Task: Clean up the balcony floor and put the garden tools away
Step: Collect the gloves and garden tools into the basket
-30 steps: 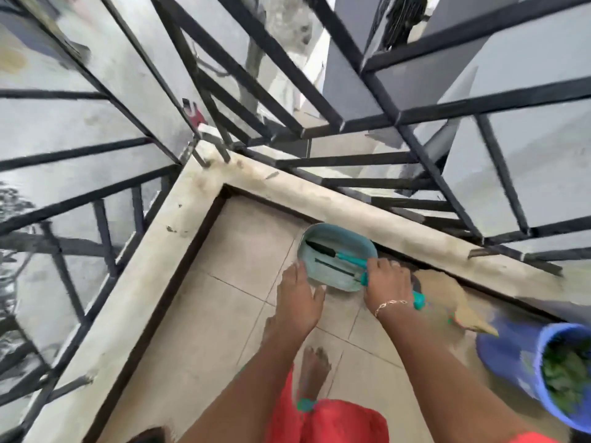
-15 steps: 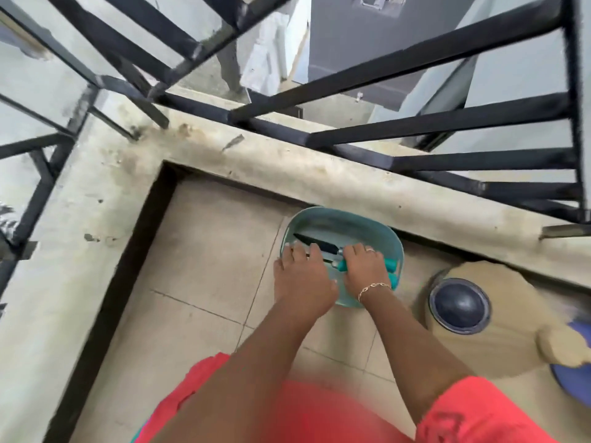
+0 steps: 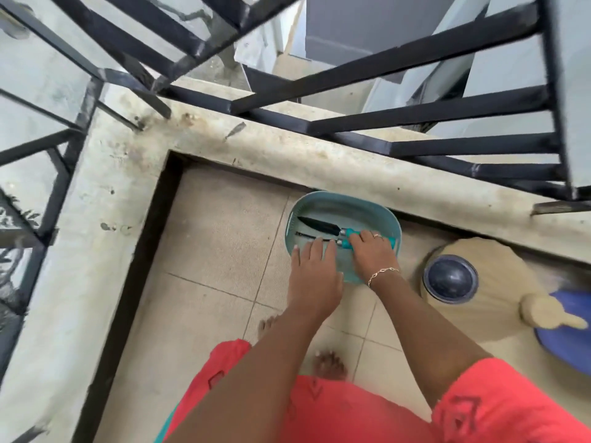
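Observation:
A teal oval basket stands on the tiled balcony floor against the low concrete kerb. Inside it lie two garden tools with teal handles: a black-bladed trowel and a thinner dark tool beside it. My right hand lies over the teal handles, fingers curled down onto them. Over the basket's near rim, my left hand rests with straight fingers, their tips touching the thinner tool. Both hands hide the near part of the basket.
A beige sack with a dark round lid on it lies to the right, a blue bucket beyond it. Black metal railing rises from the kerb. My bare feet stand on the tiles below.
The view has swung down and closer to the basket. My left hand has come onto the basket rim, and my right hand has settled over the tool handles inside it.

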